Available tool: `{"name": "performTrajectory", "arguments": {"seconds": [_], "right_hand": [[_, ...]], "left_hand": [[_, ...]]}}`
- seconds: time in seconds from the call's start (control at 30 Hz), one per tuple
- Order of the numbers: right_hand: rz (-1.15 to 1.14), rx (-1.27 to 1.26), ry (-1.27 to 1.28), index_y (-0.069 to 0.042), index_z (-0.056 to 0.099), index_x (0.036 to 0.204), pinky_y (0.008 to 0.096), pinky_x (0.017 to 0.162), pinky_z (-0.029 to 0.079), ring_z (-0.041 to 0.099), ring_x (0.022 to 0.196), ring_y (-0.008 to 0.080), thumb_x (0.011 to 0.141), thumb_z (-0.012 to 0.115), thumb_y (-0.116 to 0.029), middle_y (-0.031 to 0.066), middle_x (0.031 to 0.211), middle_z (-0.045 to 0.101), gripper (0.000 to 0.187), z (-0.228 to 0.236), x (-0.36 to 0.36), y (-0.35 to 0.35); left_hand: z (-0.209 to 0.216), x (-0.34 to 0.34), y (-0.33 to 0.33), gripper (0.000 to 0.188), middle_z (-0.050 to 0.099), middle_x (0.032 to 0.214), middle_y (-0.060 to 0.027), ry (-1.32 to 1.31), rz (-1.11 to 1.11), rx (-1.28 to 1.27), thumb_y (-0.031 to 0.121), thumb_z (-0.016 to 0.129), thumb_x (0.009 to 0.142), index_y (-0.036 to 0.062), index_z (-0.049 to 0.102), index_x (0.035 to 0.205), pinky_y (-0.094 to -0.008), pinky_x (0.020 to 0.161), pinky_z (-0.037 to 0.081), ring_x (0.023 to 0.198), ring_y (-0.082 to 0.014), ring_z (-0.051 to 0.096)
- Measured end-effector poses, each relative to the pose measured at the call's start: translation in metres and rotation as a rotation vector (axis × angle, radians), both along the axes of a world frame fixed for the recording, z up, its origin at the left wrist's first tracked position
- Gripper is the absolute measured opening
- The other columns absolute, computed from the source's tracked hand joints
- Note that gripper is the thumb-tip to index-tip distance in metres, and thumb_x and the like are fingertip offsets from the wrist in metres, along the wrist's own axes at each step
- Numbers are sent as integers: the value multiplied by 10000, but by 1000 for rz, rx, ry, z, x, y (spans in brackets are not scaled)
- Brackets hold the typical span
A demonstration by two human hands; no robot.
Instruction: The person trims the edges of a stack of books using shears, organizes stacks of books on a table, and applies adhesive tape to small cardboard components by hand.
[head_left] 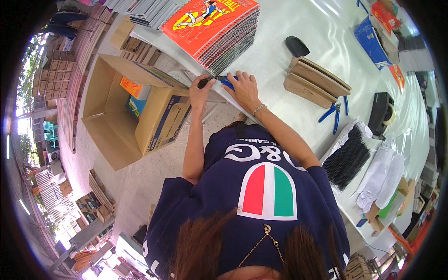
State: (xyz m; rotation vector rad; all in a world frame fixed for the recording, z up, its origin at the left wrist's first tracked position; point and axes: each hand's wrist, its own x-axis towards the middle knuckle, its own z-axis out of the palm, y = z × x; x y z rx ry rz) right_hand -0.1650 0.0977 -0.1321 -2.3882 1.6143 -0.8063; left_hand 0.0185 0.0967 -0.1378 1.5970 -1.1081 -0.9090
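Observation:
At the table's near edge, my right hand [244, 93] is closed around blue-handled pliers [227, 83], their dark jaws pointing left. My left hand [199, 93] is closed at the jaws, its fingers around a small dark thing [204, 82] too unclear to name. Just beyond both hands stands a tall stack of spiral-bound notebooks [212, 29] with red covers and black coils along the near right side. A second blue-handled pair of pliers [335, 115] lies on the table to the right.
An open cardboard box [111, 126] with coloured books inside stands left of the table [270, 51]. Wooden blocks [313, 80], a black rounded piece [297, 46], a tape dispenser [381, 112] and a pile of black coils [347, 158] are on the right.

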Motion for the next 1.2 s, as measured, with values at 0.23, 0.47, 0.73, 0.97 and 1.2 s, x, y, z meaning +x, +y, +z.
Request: {"name": "performTrajectory", "arguments": {"seconds": [0.23,0.47,0.73,0.97,1.2], "right_hand": [[6,134,13,-121,596,1016,406,678,472,631,809,263,871,662,-431,76,908,659,348,-2,3,-3],[-5,33,-2,-118,601,1087,424,741,431,586,896,281,900,630,-437,107,997,620,371,1,-8,8],[-1,-21,65,-134,593,1163,439,785,386,538,939,276,895,623,-472,104,1030,593,433,2,-3,6],[-4,-15,54,-143,585,1125,435,805,393,535,953,248,846,686,-438,81,1035,590,419,3,-1,5],[-27,-1,90,-136,593,1119,431,796,390,536,959,252,840,688,-451,86,1028,596,431,4,-1,7]], "left_hand": [[-2,4,-1,264,693,875,-31,20,-3,38,134,804,785,12,724,1004,-248,755,483,791,-104,592],[5,0,4,253,685,937,-46,15,-23,25,65,771,823,-12,701,1053,-229,749,506,807,-95,612],[3,2,4,266,679,927,-45,97,-7,38,80,773,822,-31,688,1049,-225,749,505,803,-96,605],[1,2,4,258,673,932,-39,29,-1,39,81,762,821,-26,691,1045,-227,752,493,824,-99,597],[9,2,2,230,683,868,-47,-141,-1,37,133,750,794,26,709,993,-266,755,493,784,-118,617]]}}
